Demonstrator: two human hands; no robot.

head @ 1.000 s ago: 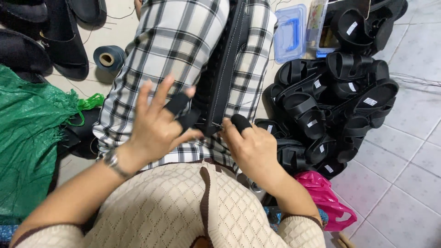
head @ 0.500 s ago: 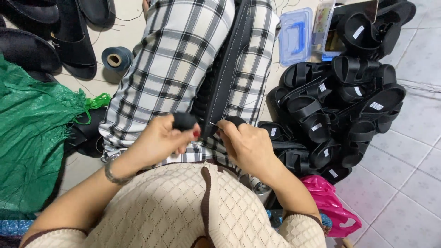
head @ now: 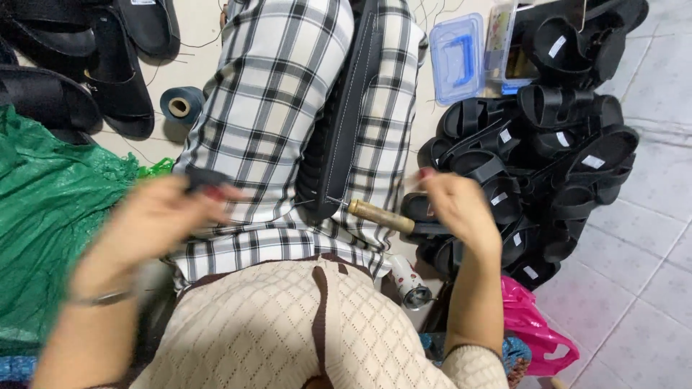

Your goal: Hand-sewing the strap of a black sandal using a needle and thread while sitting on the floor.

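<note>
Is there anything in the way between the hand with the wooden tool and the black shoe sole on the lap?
Nothing visible. The right hand holds the wooden-handled awl, and its tip meets the edge of the black sole on the lap. Only bare checked trousers lie around that spot.

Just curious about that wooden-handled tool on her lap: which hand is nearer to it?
Right. The right hand sits at the butt end of the tool; whether it grips it is unclear. The left hand is far across the lap, blurred.

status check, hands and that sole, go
Left hand blurred, pinching something small and dark. Right hand grips wooden-handled awl. Black sole wedged between the knees. Nothing in the way.
</note>
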